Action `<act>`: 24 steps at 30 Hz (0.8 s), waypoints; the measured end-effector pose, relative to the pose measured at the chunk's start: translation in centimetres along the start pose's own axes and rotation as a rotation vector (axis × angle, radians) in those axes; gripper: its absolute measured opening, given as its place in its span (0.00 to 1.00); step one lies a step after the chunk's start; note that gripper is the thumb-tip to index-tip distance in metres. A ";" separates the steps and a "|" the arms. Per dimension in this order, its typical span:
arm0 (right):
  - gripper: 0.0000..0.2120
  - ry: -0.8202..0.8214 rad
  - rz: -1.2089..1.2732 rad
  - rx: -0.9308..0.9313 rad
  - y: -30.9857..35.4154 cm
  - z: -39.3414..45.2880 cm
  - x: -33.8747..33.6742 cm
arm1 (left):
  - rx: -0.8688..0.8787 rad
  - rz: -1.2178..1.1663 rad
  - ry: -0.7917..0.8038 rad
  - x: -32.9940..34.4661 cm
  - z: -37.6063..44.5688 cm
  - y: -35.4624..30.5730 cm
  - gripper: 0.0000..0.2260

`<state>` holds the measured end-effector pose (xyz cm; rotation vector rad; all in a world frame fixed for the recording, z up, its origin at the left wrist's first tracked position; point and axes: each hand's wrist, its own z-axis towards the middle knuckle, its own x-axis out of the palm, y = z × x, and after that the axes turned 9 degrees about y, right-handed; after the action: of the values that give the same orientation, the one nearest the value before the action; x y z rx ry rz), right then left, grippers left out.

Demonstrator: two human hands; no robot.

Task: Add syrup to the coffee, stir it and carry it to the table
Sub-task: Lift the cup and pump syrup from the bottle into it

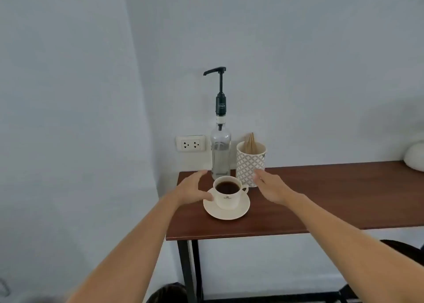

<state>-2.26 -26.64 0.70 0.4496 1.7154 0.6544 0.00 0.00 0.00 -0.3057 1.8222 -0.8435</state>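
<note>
Coffee cup [227, 193] on its saucer [226, 211] near the table's [321, 199] left edge, flanked by two hands.
Cup holds dark coffee. Left hand [191, 189] spread wide, thumb touching cup; right hand [270, 188] open, empty. Behind, at the back edge: syrup pump bottle [220, 151], partly full; patterned holder [250, 162] with wooden stirrers [249, 143].

Two forearms, both bare from elbow to wrist, no sleeve reaching either. Left hand [191, 189] and right hand [273, 189] ungloved; no ring, watch or band visible on them.
</note>
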 end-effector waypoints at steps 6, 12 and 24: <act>0.18 -0.047 0.255 -0.042 -1.3 3.2 2.9 | 0.060 -0.319 -0.142 5.0 2.7 0.8 0.43; 0.16 0.064 0.493 -0.084 -2.6 5.2 3.5 | 0.115 -0.492 -0.343 9.2 4.8 0.9 0.40; 0.17 0.214 0.523 -0.181 -3.2 6.3 3.0 | 0.122 -0.396 -0.647 10.9 6.2 0.1 0.38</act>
<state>3.28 -26.10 -4.59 0.7303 1.7246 1.2618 1.08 -8.61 -9.04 -0.7792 1.1159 -0.9787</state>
